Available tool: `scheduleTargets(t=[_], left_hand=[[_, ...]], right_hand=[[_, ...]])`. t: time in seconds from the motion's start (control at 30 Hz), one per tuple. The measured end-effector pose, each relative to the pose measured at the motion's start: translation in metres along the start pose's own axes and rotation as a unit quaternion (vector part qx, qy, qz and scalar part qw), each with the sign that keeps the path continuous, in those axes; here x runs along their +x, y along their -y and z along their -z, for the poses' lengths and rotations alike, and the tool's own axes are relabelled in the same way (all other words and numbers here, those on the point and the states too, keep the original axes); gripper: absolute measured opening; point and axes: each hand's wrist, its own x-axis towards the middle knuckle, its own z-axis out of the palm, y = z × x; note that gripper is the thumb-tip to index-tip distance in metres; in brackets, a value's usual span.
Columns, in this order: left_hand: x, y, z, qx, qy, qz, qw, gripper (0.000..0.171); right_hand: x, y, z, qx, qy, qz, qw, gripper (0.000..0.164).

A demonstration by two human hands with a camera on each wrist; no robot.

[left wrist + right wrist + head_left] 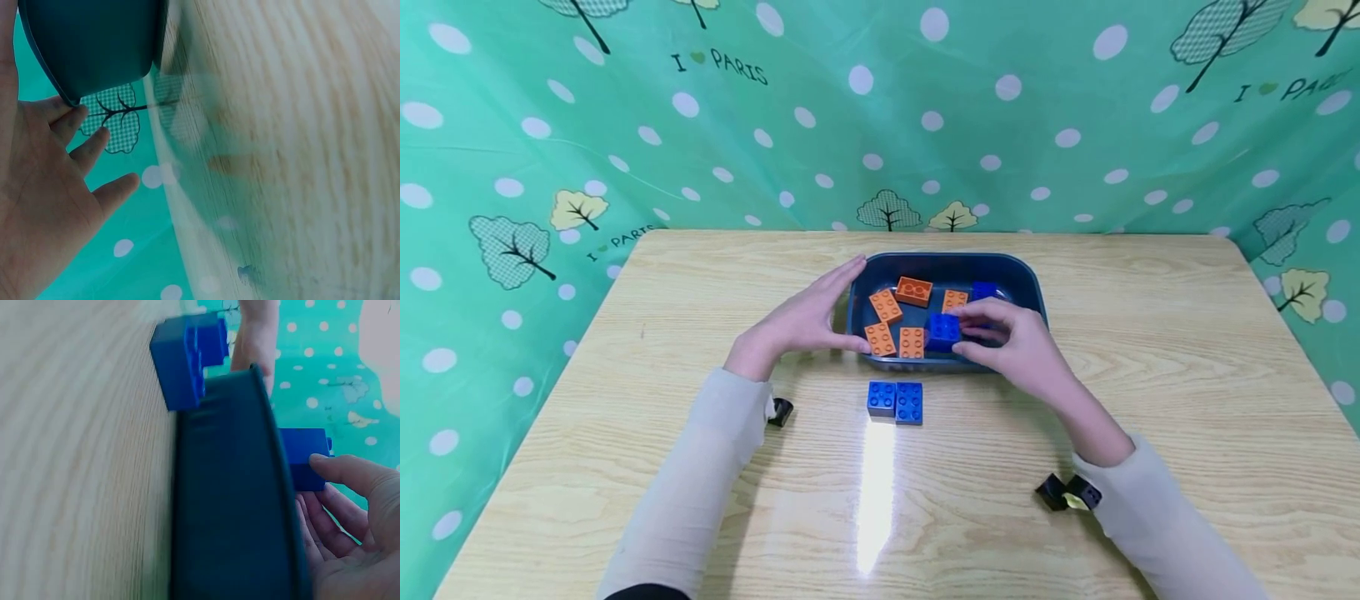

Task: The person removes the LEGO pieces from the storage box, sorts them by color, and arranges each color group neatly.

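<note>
A dark blue plastic box (949, 265) lies lengthwise across the table, with orange building bricks (880, 338) and a blue brick (983, 290) inside. Along its left end my left hand (808, 312) is spread, thumb at the front corner and fingertips at the rear corner; the left wrist view shows the fingers fairly straight against the box wall (94, 44). Between thumb and fingers, my right hand (1018, 342) pinches another blue brick (943, 332) at the front of the box. In the right wrist view, the box wall partly hides this brick (305, 456).
Two blue bricks stand side by side in front of the box, a smaller one (882, 398) and a longer one (909, 403). A light streak reflects off the wooden table (985, 500) before them. A green patterned cloth (820, 108) hangs behind the table's far edge.
</note>
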Motion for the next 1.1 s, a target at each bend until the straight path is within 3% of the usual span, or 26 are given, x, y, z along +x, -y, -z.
scheduleTargets(t=[0.17,0.47,0.63,0.9,1.1], left_hand=[[-0.001,0.000,0.001,-0.002,0.001,-0.002,1.0000,0.129],[-0.001,-0.001,0.001,-0.001,0.004,0.002,1.0000,0.131],[-0.001,-0.001,0.002,-0.002,0.003,0.002,1.0000,0.131],[-0.002,-0.003,0.002,-0.003,0.003,0.005,1.0000,0.131],[-0.002,-0.003,0.002,-0.006,0.004,0.006,1.0000,0.129]], right_hand=[[-0.020,0.008,0.000,-0.009,0.002,0.006,1.000,0.036],[-0.046,0.009,-0.007,-0.086,0.034,0.027,0.995,0.037],[-0.050,0.006,-0.017,-0.142,0.046,0.011,0.989,0.036],[-0.050,0.007,-0.034,-0.251,0.028,0.000,0.968,0.032],[-0.045,0.005,-0.044,-0.266,0.035,-0.014,0.963,0.030]])
